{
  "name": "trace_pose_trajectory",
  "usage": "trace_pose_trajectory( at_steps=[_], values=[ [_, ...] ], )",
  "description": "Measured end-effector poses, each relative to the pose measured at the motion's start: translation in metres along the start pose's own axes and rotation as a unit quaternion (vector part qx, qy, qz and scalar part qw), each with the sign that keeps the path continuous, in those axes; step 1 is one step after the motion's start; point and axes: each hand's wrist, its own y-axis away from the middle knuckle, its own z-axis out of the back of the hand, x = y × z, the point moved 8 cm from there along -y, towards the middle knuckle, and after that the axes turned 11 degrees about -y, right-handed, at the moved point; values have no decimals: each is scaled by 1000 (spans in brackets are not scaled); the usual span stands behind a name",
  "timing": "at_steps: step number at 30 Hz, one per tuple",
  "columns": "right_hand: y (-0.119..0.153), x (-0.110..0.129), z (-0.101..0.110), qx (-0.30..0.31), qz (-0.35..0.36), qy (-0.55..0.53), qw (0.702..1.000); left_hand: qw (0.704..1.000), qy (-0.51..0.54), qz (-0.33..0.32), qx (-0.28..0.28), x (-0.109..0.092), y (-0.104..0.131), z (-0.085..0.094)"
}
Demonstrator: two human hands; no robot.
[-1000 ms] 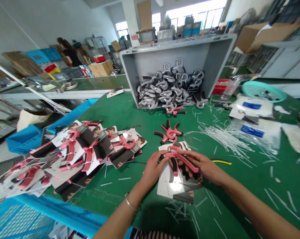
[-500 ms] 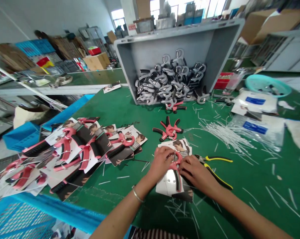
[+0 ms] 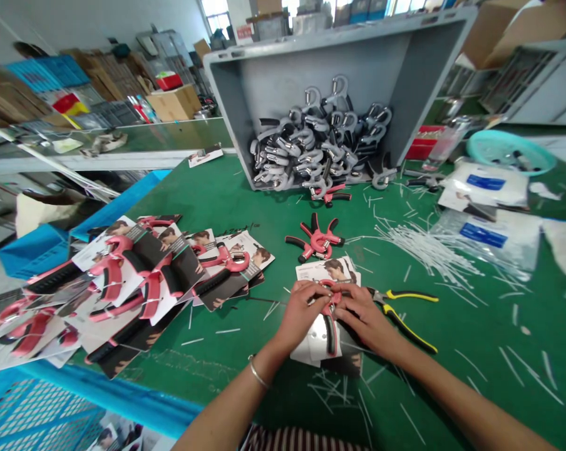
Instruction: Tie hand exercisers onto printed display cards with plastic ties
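Two bare hands were busy at the middle of the green table (image 3: 208,207), right over a printed card (image 3: 306,343). A red-and-black hand grip (image 3: 330,332) lay on that card, its ring end under the fingers and one handle pointing back toward the person. Left hand (image 3: 302,316) had thumb and fingers bent in on the ring end; right hand (image 3: 365,316) closed in from the other side, also grasping around the ring end. Couldn't tell whether a thin tie was pinched between the fingertips too, they covered that spot.

My read: this was the fastening step, grip onto card, probably with one of the white ties (image 3: 419,247) piled off to the right. The pile of carded grips (image 3: 149,297) at left looked like the same job done.

If so, the next move called for keeping the grip lined up on the card with one hand and drawing the tie snug with the other, without creasing the card. The yellow-handled pliers (image 3: 412,295) lay just beside the right hand, handy for snipping a tail. Loose red grips (image 3: 319,239) sat just beyond the card.
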Motion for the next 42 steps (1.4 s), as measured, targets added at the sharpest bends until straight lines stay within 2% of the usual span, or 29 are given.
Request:
trace_pose_trajectory(
  at_steps=[3, 22, 27, 30, 33, 37, 39, 42],
  values=[
    [1, -1, -2, 5, 20, 21, 1000, 1000, 4, -2, 0, 0, 2, 0],
    [0, -4, -3, -1, 20, 15, 1000, 1000, -18, -17, -10, -2, 6, -2],
    [-4, -2, 0, -36, 3, -11, 999, 998, -19, -55, 33, -10, 9, 0],
    [-8, 0, 0, -50, 2, -19, 999, 999, 0, -5, 42, -5, 7, 6],
    [-11, -3, -1, -76, 1, -56, 996, 999, -6, 33, -4, -5, 2, 17],
    [-10, -9, 0, -145, 8, -77, 986, 993, -86, -25, -74, -30, 6, 22],
    [-8, -9, 1, -176, 7, -80, 981, 985, -137, -80, -75, -44, 16, 13],
    [-8, -9, -1, -200, -3, -85, 976, 963, -219, -151, -35, -51, 40, -13]
  ],
)
